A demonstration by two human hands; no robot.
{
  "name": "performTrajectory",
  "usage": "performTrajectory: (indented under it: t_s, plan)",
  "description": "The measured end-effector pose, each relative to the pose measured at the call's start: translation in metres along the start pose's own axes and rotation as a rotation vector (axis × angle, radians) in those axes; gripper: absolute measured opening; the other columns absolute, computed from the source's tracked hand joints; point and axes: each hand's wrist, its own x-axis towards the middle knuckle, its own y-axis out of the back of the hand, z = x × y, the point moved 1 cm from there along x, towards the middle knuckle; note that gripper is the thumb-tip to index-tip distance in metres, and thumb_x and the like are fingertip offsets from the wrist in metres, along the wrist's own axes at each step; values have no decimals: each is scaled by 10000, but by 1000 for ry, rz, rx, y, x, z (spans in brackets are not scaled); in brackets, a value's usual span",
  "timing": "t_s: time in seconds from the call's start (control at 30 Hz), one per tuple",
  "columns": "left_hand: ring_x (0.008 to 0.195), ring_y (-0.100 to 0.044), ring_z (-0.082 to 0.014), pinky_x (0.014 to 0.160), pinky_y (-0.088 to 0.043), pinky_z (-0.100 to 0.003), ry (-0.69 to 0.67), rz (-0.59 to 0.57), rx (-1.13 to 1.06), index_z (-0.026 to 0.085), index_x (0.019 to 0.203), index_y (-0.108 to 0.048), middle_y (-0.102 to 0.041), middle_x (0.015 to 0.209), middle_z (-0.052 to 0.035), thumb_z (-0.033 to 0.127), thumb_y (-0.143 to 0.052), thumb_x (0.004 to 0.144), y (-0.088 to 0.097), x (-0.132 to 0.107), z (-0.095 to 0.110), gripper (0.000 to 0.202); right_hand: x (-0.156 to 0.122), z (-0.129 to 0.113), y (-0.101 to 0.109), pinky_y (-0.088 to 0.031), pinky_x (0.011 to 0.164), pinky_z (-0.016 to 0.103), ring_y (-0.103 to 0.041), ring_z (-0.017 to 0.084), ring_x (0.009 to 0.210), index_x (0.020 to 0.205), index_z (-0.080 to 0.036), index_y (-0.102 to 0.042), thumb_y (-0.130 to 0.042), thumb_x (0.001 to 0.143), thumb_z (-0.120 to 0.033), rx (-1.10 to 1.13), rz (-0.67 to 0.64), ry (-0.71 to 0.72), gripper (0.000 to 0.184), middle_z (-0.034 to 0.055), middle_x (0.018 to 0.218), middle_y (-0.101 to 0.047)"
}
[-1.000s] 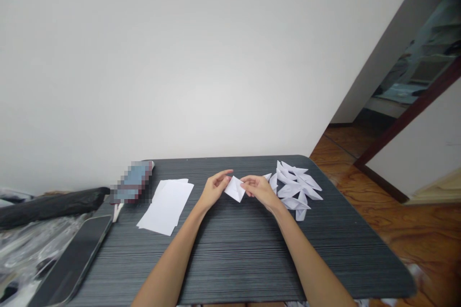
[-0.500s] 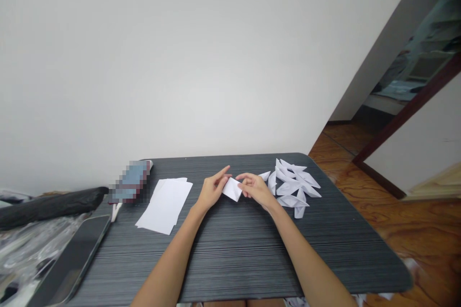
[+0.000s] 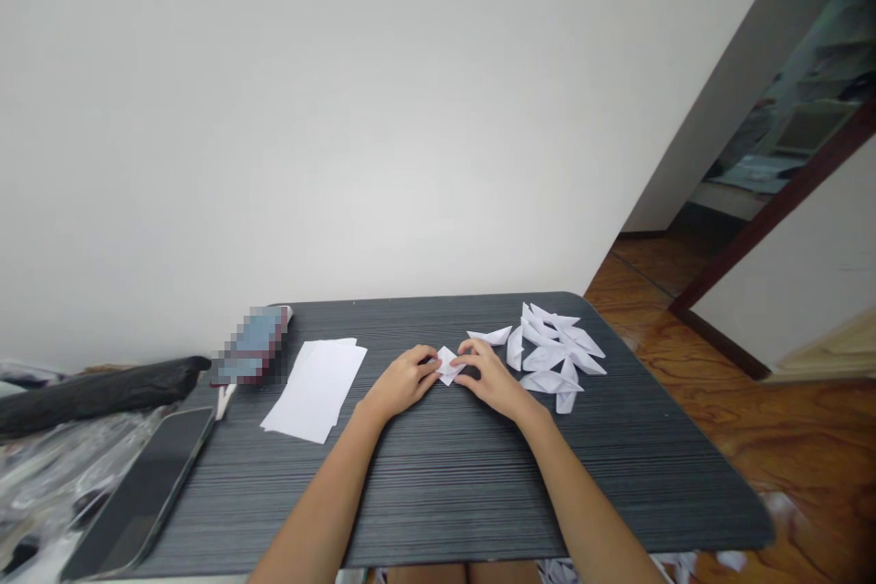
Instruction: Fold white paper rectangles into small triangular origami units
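Note:
A small white folded paper (image 3: 448,363) lies on the dark striped table (image 3: 444,484), pressed down between both hands. My left hand (image 3: 401,381) has its fingers curled and pinches the paper's left side. My right hand (image 3: 489,376) lies over its right side with fingertips pressing it onto the table. Most of the paper is hidden under the fingers. A pile of several folded white paper pieces (image 3: 551,354) lies just right of my right hand.
A stack of flat white sheets (image 3: 316,389) lies left of my hands. A phone (image 3: 140,497) rests at the table's left edge, with a blurred box (image 3: 252,345) and a black bundle (image 3: 96,391) behind it. The wooden floor (image 3: 787,438) and a doorway are to the right.
Both hands have come down from just above the table and now press the folded paper flat on the surface; it looks smaller than before.

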Motion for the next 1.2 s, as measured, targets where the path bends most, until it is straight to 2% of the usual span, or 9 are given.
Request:
performTrajectory:
  t_s: [0.13,0.43,0.53,0.7,0.83,0.93,1.03,1.2]
  plan:
    - [916,-494,-156,822,-424,-299,-3,20,-4,159,995,-573,-519,971,-85,219,-368,838,-2,-1,0,265,-4,-4,-1,-393,798,301,-502,155,856,870,-188,-608,-504,753,-157,-25,-26,44,159,42,863,-541]
    - [840,-501,-142,779,-424,-279,89,133,-112,156,847,-590,-546,885,-62,202,-377,832,-8,-1,-9,219,2,9,-8,-409,719,290,-505,157,765,764,-157,-594,-449,768,-135,-56,82,-57,147,51,785,-536]
    - [824,-484,-147,763,-413,-283,138,142,-96,154,796,-579,-534,845,-56,175,-364,831,-8,0,-6,219,3,9,-8,-398,734,294,-497,163,772,721,-158,-578,-414,778,-122,-81,84,-52,178,51,759,-527]
    - [771,-469,-156,728,-397,-293,251,154,-85,159,762,-572,-531,771,-45,155,-382,812,-12,2,-10,197,4,7,-12,-380,717,298,-469,168,763,710,-171,-537,-426,760,-126,-134,100,-50,130,38,746,-487]
    - [728,-460,-166,701,-382,-302,350,167,-57,156,686,-566,-534,699,-40,170,-438,780,-15,4,-14,159,6,8,-13,-353,678,279,-458,158,718,667,-169,-521,-433,758,-133,-184,68,-102,131,22,691,-469]
    - [733,-453,-164,700,-377,-297,339,178,-56,154,677,-558,-525,701,-37,160,-457,764,-15,4,-14,133,6,6,-12,-322,673,279,-464,155,740,713,-173,-541,-467,753,-164,-210,41,-134,85,12,713,-486]
    - [743,-448,-158,700,-375,-288,304,178,-62,153,688,-549,-511,718,-33,144,-445,767,-14,4,-11,130,5,1,-12,-302,684,281,-472,144,751,784,-186,-568,-489,757,-206,-166,29,-108,86,8,775,-515]
    - [752,-447,-157,704,-376,-285,268,160,-72,158,693,-545,-509,737,-35,121,-417,774,-13,3,-8,156,7,0,-13,-319,626,248,-459,112,627,634,-164,-571,-510,743,-201,-44,15,-114,130,2,704,-523]
